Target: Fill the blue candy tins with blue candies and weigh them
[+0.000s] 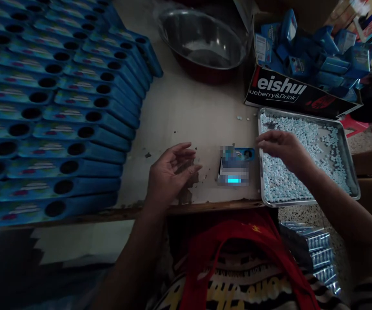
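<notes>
My left hand [173, 174] hovers over the table left of a small device with a lit blue display [233, 180]. Its fingers are spread and hold nothing. A small blue printed box [246, 154] lies on or against the back of this device; part of the area is blurred into blocks, so their contact cannot be made out. My right hand [284, 148] is over the left part of a metal tray [355, 189] of pale blue and white candy-like pieces [279, 181]. Its fingers stretch leftward past the tray's rim, with nothing visible in them.
Rows of blue boxes with round dark openings [66, 168] fill the table's left side. Behind stands a metal bowl [201, 60]. A black carton [302, 92] full of blue boxes is behind the tray. Silvery-blue packs [318, 243] are stacked below the table at right.
</notes>
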Demonstrator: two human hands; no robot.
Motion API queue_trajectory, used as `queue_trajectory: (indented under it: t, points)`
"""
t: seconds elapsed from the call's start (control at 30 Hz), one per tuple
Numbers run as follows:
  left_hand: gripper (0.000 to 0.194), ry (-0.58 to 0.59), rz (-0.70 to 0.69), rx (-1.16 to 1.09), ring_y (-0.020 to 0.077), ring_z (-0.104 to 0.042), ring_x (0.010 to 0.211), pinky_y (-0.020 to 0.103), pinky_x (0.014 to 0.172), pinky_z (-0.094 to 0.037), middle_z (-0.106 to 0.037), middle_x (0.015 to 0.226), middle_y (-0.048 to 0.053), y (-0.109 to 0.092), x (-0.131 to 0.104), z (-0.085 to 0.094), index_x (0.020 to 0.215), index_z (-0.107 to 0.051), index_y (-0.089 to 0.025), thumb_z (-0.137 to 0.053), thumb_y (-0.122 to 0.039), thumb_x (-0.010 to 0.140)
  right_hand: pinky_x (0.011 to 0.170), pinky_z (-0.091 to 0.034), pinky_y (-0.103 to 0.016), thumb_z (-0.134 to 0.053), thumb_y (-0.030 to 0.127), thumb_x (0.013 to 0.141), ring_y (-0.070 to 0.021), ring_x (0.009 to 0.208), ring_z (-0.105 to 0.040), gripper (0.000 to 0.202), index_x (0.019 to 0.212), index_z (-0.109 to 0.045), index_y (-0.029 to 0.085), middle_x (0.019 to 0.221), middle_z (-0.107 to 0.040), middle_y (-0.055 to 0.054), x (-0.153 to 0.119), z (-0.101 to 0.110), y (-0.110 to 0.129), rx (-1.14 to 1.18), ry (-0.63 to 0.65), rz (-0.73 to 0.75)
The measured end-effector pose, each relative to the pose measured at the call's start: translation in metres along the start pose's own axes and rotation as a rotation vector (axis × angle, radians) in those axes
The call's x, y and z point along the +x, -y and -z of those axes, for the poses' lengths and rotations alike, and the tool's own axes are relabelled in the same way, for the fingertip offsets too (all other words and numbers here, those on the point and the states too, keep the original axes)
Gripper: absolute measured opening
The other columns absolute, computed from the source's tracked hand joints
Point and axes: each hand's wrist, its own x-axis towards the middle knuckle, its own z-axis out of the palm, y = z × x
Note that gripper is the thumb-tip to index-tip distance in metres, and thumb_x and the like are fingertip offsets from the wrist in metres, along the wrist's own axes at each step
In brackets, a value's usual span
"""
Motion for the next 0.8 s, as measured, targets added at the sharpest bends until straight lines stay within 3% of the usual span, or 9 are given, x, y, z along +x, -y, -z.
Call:
queue_trajectory:
  t: [0.07,0.17,0.3,0.37,0.43,0.57,0.8]
  points:
    - [0.066,-0.037,-0.004,-0.003,0.0304,-0.079,0.114,0.058,0.117,-0.061,-0.082,0.117,0.009,0.000,-0.002,0.004,0.128,-0.077,-0.025,-0.099,-0.043,0.069,0.052,-0.034,-0.022,-0.097,0.042,0.083,-0.0068,0.056,-0.043,0.033,0.088,-0.072,0.020,0.070,-0.062,0.004,0.002,0.022,-0.021,0.253,-0.120,-0.114]
    - [0.057,-0.073,-0.041,0.011,0.0287,-0.080,0.110,0.054,0.112,-0.064,-0.083,0.113,0.008,-0.002,-0.006,0.005,0.124,-0.080,-0.026,-0.098,-0.043,0.073,0.045,-0.027,-0.016,-0.096,0.033,0.088,-0.0033,0.050,-0.036,0.036,0.083,-0.063,0.020,0.066,-0.054,0.006,0.001,0.047,-0.053,0.499,-0.301,-0.354]
    - [0.053,-0.068,-0.079,0.039,0.0271,-0.080,0.106,0.051,0.107,-0.066,-0.083,0.110,0.006,-0.010,-0.010,0.000,0.122,-0.081,-0.025,-0.098,-0.046,0.076,0.052,-0.050,-0.014,-0.081,0.014,0.096,-0.0079,0.062,-0.059,0.018,0.090,-0.066,0.019,0.076,-0.064,0.000,-0.011,0.052,-0.070,0.622,-0.356,-0.525]
    - [0.053,-0.042,-0.089,0.054,0.0271,-0.080,0.106,0.049,0.106,-0.066,-0.083,0.111,0.007,-0.016,-0.010,-0.004,0.122,-0.081,-0.025,-0.098,-0.046,0.077,0.063,-0.060,-0.017,-0.080,0.004,0.090,-0.0114,0.074,-0.068,0.017,0.097,-0.071,0.017,0.086,-0.071,-0.005,-0.017,0.047,-0.065,0.626,-0.292,-0.503]
    - [0.054,-0.012,-0.110,0.068,0.0272,-0.080,0.108,0.048,0.105,-0.067,-0.082,0.112,0.007,-0.021,-0.010,-0.008,0.124,-0.080,-0.026,-0.099,-0.046,0.077,0.065,-0.061,-0.018,-0.080,0.002,0.087,-0.0119,0.076,-0.069,0.021,0.103,-0.076,0.015,0.091,-0.075,-0.007,-0.019,0.042,-0.054,0.590,-0.193,-0.456]
    - [0.057,0.033,-0.194,0.134,0.0270,-0.079,0.110,0.048,0.108,-0.065,-0.082,0.115,0.007,-0.031,-0.011,-0.015,0.128,-0.079,-0.027,-0.098,-0.047,0.078,0.055,-0.052,-0.020,-0.085,0.013,0.088,-0.0090,0.064,-0.060,0.019,0.107,-0.080,0.015,0.084,-0.074,-0.004,-0.012,0.031,-0.031,0.515,0.008,-0.356]
    - [0.062,0.072,-0.209,0.246,0.0270,-0.079,0.114,0.049,0.113,-0.063,-0.083,0.118,0.008,-0.040,-0.014,-0.031,0.134,-0.076,-0.024,-0.098,-0.042,0.079,0.064,-0.046,-0.025,-0.089,0.025,0.089,-0.0116,0.071,-0.057,0.018,0.104,-0.082,0.016,0.076,-0.064,0.001,0.005,0.010,0.000,0.249,0.186,-0.037]
